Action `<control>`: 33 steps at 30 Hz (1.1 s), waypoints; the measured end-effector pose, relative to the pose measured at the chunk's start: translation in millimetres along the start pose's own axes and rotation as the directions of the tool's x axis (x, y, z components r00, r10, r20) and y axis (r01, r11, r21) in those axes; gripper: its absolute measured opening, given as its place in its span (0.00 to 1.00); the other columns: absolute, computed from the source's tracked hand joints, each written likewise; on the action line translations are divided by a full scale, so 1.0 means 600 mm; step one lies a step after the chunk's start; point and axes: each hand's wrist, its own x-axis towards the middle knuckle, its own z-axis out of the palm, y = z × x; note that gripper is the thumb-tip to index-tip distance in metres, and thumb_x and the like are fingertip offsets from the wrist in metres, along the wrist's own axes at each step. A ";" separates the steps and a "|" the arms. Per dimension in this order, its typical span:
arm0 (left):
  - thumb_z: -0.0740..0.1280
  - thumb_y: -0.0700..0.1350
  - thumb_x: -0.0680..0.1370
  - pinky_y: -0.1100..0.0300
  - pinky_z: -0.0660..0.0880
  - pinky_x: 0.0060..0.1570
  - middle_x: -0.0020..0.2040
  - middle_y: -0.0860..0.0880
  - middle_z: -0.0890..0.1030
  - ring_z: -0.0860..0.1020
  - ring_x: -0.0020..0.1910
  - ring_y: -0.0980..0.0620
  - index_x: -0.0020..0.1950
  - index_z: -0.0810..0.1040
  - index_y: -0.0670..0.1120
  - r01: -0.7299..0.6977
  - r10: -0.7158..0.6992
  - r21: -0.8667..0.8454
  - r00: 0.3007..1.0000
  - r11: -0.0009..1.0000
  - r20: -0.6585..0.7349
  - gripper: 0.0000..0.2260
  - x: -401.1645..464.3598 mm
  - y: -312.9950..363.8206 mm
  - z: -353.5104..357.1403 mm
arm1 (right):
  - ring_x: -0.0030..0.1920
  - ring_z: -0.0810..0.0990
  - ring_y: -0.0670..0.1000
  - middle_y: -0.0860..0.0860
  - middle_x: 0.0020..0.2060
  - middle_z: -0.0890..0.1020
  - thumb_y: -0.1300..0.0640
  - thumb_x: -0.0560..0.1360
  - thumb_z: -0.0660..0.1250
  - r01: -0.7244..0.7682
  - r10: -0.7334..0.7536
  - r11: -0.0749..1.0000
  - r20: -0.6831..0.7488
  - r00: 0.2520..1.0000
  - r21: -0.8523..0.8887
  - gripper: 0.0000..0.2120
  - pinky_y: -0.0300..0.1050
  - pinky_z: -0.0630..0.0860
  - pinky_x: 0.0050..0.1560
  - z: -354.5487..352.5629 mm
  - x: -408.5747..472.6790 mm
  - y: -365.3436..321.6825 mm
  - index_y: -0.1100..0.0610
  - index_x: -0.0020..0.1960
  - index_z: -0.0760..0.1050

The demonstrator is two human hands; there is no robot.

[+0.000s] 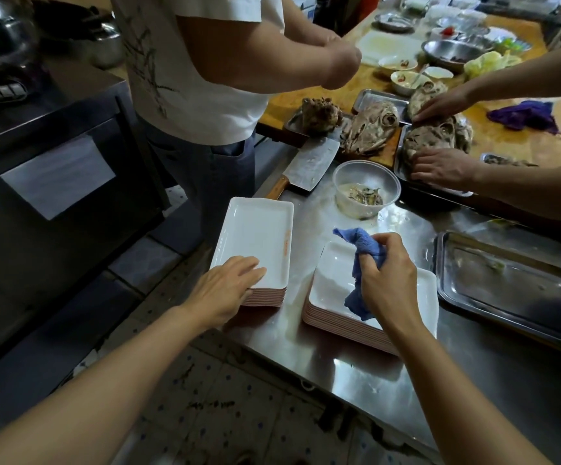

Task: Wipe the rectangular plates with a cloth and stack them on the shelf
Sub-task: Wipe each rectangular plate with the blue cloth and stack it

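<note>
Plates in two stacks sit on the steel table (356, 374), and the landmark for everything else is the clear plastic bowl (366, 189) of scraps beyond them. The right stack (332, 290), nearer the camera than the bowl, is partly hidden: the right hand (389, 283) and the blue cloth (359, 266) cover much of its top plate, so that plate's far right corner cannot be made out. The left stack (255, 243) lies to the bowl's left and nearer the camera; its near corner is covered by the left hand (225, 290), and how many plates either pile holds is hard to count.

Both stacks run with their long axis pointing away from the camera, toward the bowl and cleaver (309, 166), the left one tilted slightly rightward. The plates are white, shallow and rectangular with rounded corners and pinkish edges; the left top plate shows a faint orange mark along its right rim.

The right hand bunches the cloth in curled fingers and thumb, over the right stack's top plate. The left hand rests flat, fingers straight and together, on the left stack's near end.

A metal tray (514, 290) lies right of the bowl. Beyond the bowl, another person's hands (446, 169) touch fish heads (373, 129), and a person in a white shirt (198, 62) stands to its left.
</note>
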 end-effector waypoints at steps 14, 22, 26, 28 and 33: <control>0.61 0.51 0.80 0.55 0.67 0.61 0.68 0.50 0.70 0.65 0.67 0.50 0.70 0.68 0.46 0.096 -0.112 -0.236 0.992 0.967 -0.058 0.20 0.081 0.121 -0.031 | 0.44 0.76 0.38 0.56 0.53 0.71 0.65 0.76 0.56 -0.045 0.054 0.998 -0.223 0.973 0.047 0.05 0.27 0.69 0.31 -0.057 -0.007 0.038 0.58 0.51 0.64; 0.62 0.44 0.78 0.51 0.73 0.50 0.56 0.42 0.76 0.75 0.53 0.41 0.60 0.71 0.42 0.327 -0.293 -0.290 0.943 0.899 0.156 0.12 0.127 0.188 -0.018 | 0.62 0.66 0.59 0.60 0.65 0.61 0.67 0.72 0.64 -0.250 0.251 0.935 -0.026 0.968 -0.251 0.21 0.49 0.69 0.64 -0.059 -0.031 0.126 0.65 0.64 0.64; 0.61 0.41 0.76 0.53 0.72 0.47 0.55 0.41 0.77 0.75 0.53 0.39 0.59 0.71 0.41 0.373 -0.321 -0.263 0.921 0.890 0.222 0.12 0.134 0.190 -0.010 | 0.67 0.61 0.64 0.65 0.68 0.63 0.64 0.69 0.70 -0.028 0.045 0.833 0.017 0.999 -0.553 0.27 0.51 0.57 0.68 -0.063 -0.046 0.136 0.66 0.66 0.67; 0.61 0.39 0.75 0.53 0.72 0.47 0.55 0.41 0.77 0.75 0.53 0.40 0.58 0.72 0.41 0.382 -0.324 -0.252 0.914 0.889 0.244 0.12 0.135 0.186 -0.007 | 0.67 0.62 0.62 0.62 0.68 0.64 0.66 0.71 0.68 0.052 0.002 0.816 0.092 0.996 -0.575 0.25 0.49 0.63 0.63 -0.061 -0.053 0.145 0.64 0.66 0.68; 0.59 0.39 0.76 0.51 0.73 0.50 0.57 0.42 0.76 0.75 0.54 0.40 0.65 0.67 0.44 0.400 -0.326 -0.279 0.904 0.873 0.276 0.17 0.136 0.183 -0.002 | 0.67 0.61 0.50 0.54 0.69 0.63 0.63 0.79 0.55 0.004 0.067 0.821 0.103 0.992 -0.571 0.19 0.39 0.61 0.56 -0.056 -0.030 0.171 0.58 0.70 0.64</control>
